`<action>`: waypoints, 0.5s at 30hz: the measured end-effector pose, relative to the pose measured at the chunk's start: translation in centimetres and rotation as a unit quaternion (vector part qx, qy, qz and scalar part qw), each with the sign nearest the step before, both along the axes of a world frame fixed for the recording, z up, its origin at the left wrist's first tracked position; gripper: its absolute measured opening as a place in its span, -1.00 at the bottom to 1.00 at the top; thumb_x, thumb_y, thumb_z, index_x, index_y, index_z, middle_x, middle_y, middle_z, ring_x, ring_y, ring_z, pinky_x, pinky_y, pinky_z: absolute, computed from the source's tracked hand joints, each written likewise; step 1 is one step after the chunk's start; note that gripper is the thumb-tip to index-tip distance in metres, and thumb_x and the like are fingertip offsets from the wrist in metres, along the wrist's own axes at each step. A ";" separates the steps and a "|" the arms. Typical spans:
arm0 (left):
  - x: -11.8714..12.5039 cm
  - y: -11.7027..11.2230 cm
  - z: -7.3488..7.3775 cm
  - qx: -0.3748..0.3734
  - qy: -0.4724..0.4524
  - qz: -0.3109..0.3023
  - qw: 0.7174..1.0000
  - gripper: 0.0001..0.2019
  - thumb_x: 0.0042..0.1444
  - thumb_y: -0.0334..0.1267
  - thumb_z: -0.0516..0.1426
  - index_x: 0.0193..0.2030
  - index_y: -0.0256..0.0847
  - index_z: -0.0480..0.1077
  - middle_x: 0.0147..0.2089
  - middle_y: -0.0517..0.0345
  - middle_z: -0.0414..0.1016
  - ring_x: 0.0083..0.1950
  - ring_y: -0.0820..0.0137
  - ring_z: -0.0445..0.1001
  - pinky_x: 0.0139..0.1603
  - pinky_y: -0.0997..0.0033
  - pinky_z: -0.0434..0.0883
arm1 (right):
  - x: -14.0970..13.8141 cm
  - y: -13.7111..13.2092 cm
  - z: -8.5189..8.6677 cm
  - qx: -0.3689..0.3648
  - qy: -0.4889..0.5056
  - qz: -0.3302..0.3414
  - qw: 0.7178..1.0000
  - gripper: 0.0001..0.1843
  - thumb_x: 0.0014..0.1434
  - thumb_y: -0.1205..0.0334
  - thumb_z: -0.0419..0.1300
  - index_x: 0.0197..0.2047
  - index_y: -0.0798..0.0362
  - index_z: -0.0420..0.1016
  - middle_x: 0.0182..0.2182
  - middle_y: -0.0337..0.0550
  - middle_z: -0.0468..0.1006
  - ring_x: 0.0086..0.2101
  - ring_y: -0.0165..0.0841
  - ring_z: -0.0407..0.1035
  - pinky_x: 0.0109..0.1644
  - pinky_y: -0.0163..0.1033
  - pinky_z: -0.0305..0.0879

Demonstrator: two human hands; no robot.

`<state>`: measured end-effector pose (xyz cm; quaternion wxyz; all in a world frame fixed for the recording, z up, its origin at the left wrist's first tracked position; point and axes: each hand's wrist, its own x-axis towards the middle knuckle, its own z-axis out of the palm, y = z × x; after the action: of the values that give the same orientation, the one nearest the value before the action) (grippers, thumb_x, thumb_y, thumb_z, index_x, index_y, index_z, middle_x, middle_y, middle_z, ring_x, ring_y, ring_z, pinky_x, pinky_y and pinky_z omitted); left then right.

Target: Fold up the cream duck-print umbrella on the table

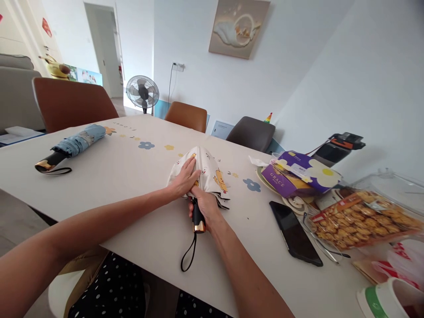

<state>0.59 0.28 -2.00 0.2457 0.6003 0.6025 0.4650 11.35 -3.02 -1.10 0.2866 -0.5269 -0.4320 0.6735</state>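
A white folding umbrella [207, 165] with yellow cartoon figures lies on the table before me, its canopy loosely gathered and its folds spread. My right hand [207, 205] is wrapped round the umbrella near the top of its black and gold handle, from which a black wrist strap hangs toward me. Flat on the canopy's left side rests my left hand [183, 179], fingers stretched out along the cloth. Over on the left, a rolled blue umbrella [79, 140] with a similar handle lies by itself.
To the right are a black phone [296, 234], glasses [323, 243], a purple tissue box [285, 179], packaged cookies [361, 221], a dark bottle [334, 152] and a paper cup [380, 300]. Chairs [187, 115] stand along the far side of the white table [132, 181], with a fan [143, 92] behind.
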 end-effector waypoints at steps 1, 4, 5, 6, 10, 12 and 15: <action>0.5 0.2 0.1 -0.021 -0.019 0.012 1.000 -0.45 0.11 -0.14 -0.05 0.25 -0.22 0.04 0.39 0.03 -0.21 0.38 0.33 -0.24 0.30 0.30 -0.18 | 0.0 -0.1 0.1 0.000 -0.004 0.002 1.000 -0.78 -0.06 0.14 0.17 -0.53 0.10 0.27 -0.83 -0.32 0.23 -0.82 -0.47 0.12 -0.78 -0.37 0.12; 1.1 0.8 0.5 -0.036 -0.085 0.049 0.995 -0.48 0.08 -0.11 0.00 0.19 -0.16 0.08 0.37 0.03 -0.14 0.36 0.24 -0.14 0.28 0.23 -0.09 | 0.1 -0.2 0.4 -0.001 -0.008 0.018 1.000 -0.85 -0.07 0.21 0.15 -0.51 0.10 0.27 -0.83 -0.33 0.23 -0.81 -0.47 0.11 -0.76 -0.37 0.13; 1.0 0.9 0.5 -0.038 -0.108 0.058 0.992 -0.48 0.06 -0.09 0.02 0.17 -0.14 0.10 0.35 0.02 -0.06 0.33 0.22 -0.05 0.26 0.22 -0.03 | 0.1 -0.3 0.4 -0.001 -0.005 0.026 1.000 -0.86 -0.08 0.23 0.15 -0.50 0.11 0.27 -0.83 -0.33 0.24 -0.81 -0.47 0.11 -0.76 -0.37 0.14; 0.9 1.1 0.5 -0.045 -0.133 0.067 0.988 -0.47 0.04 -0.06 0.04 0.16 -0.13 0.10 0.32 0.02 0.01 0.29 0.20 0.03 0.23 0.22 0.04 | 0.2 -0.3 0.4 -0.003 -0.003 0.034 0.999 -0.87 -0.08 0.25 0.15 -0.50 0.11 0.26 -0.82 -0.33 0.24 -0.81 -0.47 0.12 -0.76 -0.37 0.14; -0.6 1.5 0.3 -0.071 -0.256 0.092 0.960 -0.35 -0.08 0.01 0.15 0.16 -0.09 0.09 0.16 -0.03 0.25 0.07 0.17 0.32 -0.01 0.22 0.32 | 0.2 -0.8 0.5 -0.022 0.004 0.083 0.996 -0.85 -0.05 0.24 0.13 -0.55 0.10 0.23 -0.82 -0.32 0.25 -0.80 -0.48 0.14 -0.74 -0.39 0.14; -1.6 1.8 0.2 -0.073 -0.327 0.078 0.939 -0.40 -0.10 -0.01 0.17 0.09 -0.14 0.17 0.03 -0.05 0.37 -0.08 0.19 0.42 -0.15 0.25 0.40 | 0.1 -1.2 0.5 -0.033 0.018 0.118 0.992 -0.82 -0.04 0.23 0.12 -0.57 0.10 0.22 -0.82 -0.31 0.25 -0.79 -0.49 0.14 -0.72 -0.40 0.14; -2.7 2.1 0.1 -0.080 -0.398 0.051 0.912 -0.51 -0.06 0.02 0.13 -0.03 -0.22 0.27 -0.16 -0.06 0.47 -0.20 0.21 0.46 -0.24 0.27 0.42 | -0.1 -1.7 0.7 -0.045 0.047 0.141 0.988 -0.80 -0.03 0.22 0.12 -0.58 0.10 0.22 -0.82 -0.32 0.23 -0.79 -0.50 0.13 -0.72 -0.41 0.12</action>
<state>-2.14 2.40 -1.85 0.4887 0.3119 0.5198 0.6274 11.29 -4.70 -0.45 0.1843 -0.4410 -0.4572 0.7500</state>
